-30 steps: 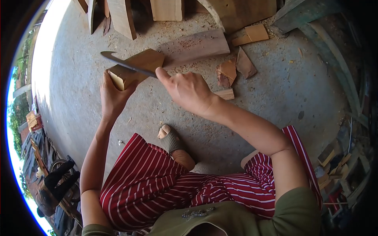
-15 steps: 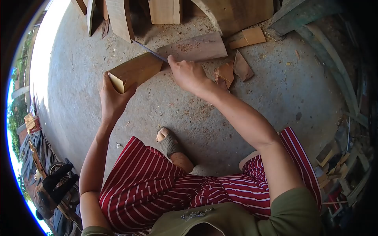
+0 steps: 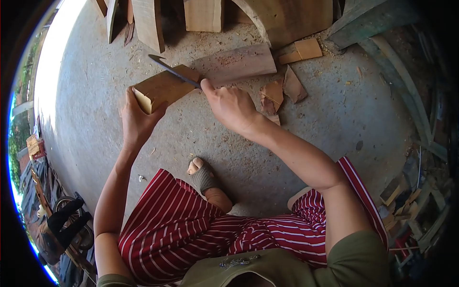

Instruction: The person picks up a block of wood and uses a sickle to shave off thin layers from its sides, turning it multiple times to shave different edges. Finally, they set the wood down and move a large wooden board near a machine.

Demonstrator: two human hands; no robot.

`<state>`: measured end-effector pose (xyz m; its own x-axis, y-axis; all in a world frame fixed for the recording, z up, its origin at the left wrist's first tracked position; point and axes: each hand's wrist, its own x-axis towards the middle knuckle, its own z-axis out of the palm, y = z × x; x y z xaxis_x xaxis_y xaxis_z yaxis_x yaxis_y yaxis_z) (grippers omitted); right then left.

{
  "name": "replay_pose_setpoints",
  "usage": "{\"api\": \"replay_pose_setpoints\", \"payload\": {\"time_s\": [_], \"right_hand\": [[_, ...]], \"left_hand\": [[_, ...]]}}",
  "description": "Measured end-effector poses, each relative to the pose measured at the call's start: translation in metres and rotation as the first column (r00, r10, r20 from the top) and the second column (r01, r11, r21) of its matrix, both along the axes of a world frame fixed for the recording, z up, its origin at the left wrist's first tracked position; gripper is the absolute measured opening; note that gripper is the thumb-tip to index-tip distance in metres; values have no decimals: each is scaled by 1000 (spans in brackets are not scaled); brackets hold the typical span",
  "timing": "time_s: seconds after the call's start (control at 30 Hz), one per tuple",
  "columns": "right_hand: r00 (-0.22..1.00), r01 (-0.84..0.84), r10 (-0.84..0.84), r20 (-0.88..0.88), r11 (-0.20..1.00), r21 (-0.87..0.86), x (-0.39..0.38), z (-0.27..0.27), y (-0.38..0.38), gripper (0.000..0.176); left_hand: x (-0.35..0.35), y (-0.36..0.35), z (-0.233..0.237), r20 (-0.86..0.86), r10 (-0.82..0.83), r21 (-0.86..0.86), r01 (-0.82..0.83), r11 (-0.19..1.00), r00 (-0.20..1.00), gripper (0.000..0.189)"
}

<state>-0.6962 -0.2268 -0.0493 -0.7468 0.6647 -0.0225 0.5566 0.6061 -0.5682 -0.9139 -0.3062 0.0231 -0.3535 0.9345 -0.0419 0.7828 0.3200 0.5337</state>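
My left hand (image 3: 138, 117) grips the near end of a curved wooden block (image 3: 165, 88), thumb on one side and fingers on the other. The far end of the block lies at a greyish board (image 3: 234, 63) on the floor, which has reddish shavings on it. In my right hand (image 3: 232, 105) is a dark blade tool (image 3: 177, 72), the fingers wrapped round its handle, which is hidden. The blade crosses over the far part of the block, and its hooked tip points to the upper left.
Broken reddish wood pieces (image 3: 294, 86) and a small light offcut (image 3: 308, 49) lie right of the board. Upright wooden pieces (image 3: 203, 14) line the top. A bicycle wheel (image 3: 74, 220) stands at lower left. Scrap wood (image 3: 399, 198) is piled at right.
The blade has turned from flat and edge-on to show its hooked tip, and my right hand has shifted slightly down and to the right. My left hand keeps its hold on the block.
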Motion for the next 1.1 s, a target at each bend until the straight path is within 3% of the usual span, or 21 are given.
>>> {"api": "replay_pose_setpoints", "payload": {"time_s": [0.13, 0.3, 0.43, 0.53, 0.6, 0.67, 0.7, 0.8, 0.93, 1.03, 1.1], "right_hand": [[995, -103, 104, 6, 988, -111, 8, 42, -16, 34], [999, 9, -8, 32, 1000, -15, -2, -22, 14, 36], [995, -102, 102, -12, 993, -65, 5, 43, -17, 38], [993, -113, 113, -17, 993, -27, 6, 36, -21, 38], [997, -56, 56, -43, 998, 8, -1, 0, -7, 37], [996, 48, -45, 74, 999, -27, -2, -25, 9, 36], [997, 30, -28, 70, 999, -24, 0, -23, 10, 35], [999, -32, 32, 12, 999, -8, 4, 12, -16, 35], [996, -92, 91, -12, 992, -85, 10, 34, -17, 39], [1000, -1, 1, 5, 999, -47, 5, -23, 1, 46], [999, 14, -11, 44, 998, -61, 2, -10, 5, 47]], "left_hand": [[1, -1, 5, -16, 12, -50, -13, 999, 1000, 62], [1, 0, 3, -42, -12, -11, 12, 1000, 999, 62], [-1, -3, 0, 58, 6, -20, -5, 1000, 998, 62], [-1, -10, 0, 56, 53, -57, -49, 997, 997, 62], [0, -11, 2, 57, 30, -12, -30, 999, 998, 63], [6, -7, 5, 11, 70, -83, -69, 994, 998, 63], [1, -6, 1, 7, -3, -9, 3, 1000, 1000, 64], [0, -5, -4, 108, -5, 31, 2, 1000, 994, 64], [0, -2, 6, 83, 24, -59, -19, 998, 996, 61], [0, -2, 2, 25, 4, -28, -3, 1000, 1000, 62], [-3, 1, -2, -73, -26, -3, 26, 1000, 997, 63]]}}
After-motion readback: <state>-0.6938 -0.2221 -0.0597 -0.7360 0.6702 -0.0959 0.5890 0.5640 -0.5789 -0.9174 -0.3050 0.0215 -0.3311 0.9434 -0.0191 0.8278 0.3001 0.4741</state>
